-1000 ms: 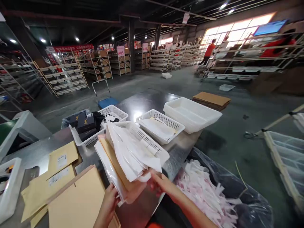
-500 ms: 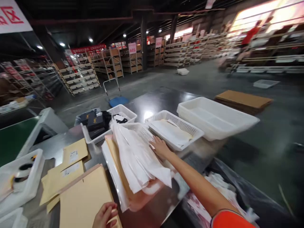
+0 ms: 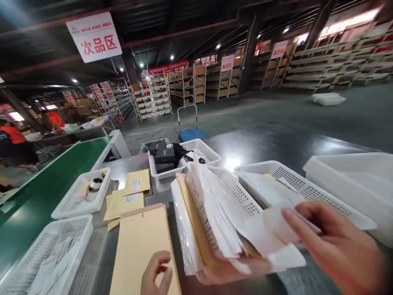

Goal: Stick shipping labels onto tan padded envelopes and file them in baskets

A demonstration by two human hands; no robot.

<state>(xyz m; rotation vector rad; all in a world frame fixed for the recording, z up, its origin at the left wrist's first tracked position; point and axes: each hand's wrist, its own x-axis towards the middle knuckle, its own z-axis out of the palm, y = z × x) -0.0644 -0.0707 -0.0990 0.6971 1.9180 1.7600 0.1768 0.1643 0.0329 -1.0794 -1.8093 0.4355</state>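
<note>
My right hand (image 3: 334, 241), blurred by motion, pinches a white slip of paper (image 3: 282, 225) at the right, in front of a basket of papers (image 3: 270, 184). My left hand (image 3: 158, 272) is over the lower part of a stack of tan padded envelopes (image 3: 141, 241); its fingers are curled apart with nothing seen between them. Between the hands stands a white basket (image 3: 242, 192) with white plastic bags (image 3: 215, 205) and brown mailers (image 3: 190, 217) leaning in and beside it.
Labelled tan envelopes (image 3: 135, 184) lie left of the stack. A basket with tape rolls (image 3: 92, 196), a basket of papers (image 3: 46, 262) and a green conveyor (image 3: 58, 192) are farther left. Black boxes (image 3: 166, 155) fill a basket behind. Large white tubs (image 3: 353, 172) stand right.
The view has turned left. My right hand has come back from the baskets and now holds a white slip. My left hand remains by the envelope stack, its fingers more apart.
</note>
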